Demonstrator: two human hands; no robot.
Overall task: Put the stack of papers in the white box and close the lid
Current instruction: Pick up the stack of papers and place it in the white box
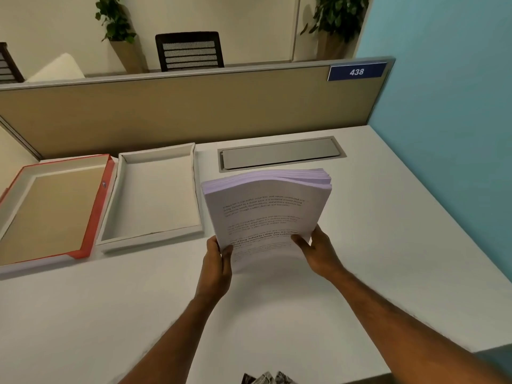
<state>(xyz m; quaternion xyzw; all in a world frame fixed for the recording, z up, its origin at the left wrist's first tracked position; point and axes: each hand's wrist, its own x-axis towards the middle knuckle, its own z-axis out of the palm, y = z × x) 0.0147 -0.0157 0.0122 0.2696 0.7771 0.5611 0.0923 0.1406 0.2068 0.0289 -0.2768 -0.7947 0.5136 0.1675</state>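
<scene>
Both hands clamp stack of papers [266, 214] near edge; white box [155, 195] empty at ten o'clock, parallel; left hand [217, 261] nearer than right hand [318, 253].

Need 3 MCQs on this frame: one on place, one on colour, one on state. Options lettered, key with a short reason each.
1. Where is the white box relative to the stack of papers?
A. left of it
B. right of it
C. under it

2. What colour is the rim of the lid lying beside the box?
A. blue
B. red
C. green

3. What state is the stack in?
A. flat inside the box
B. held by both hands above the desk
C. lying under the lid

Key: 1 A, the box sits between the lid and the stack. 2 B, a red edge runs round the upturned lid. 3 B, the left hand and right hand grip its near edge, the sheets bowed, the box empty.
</scene>
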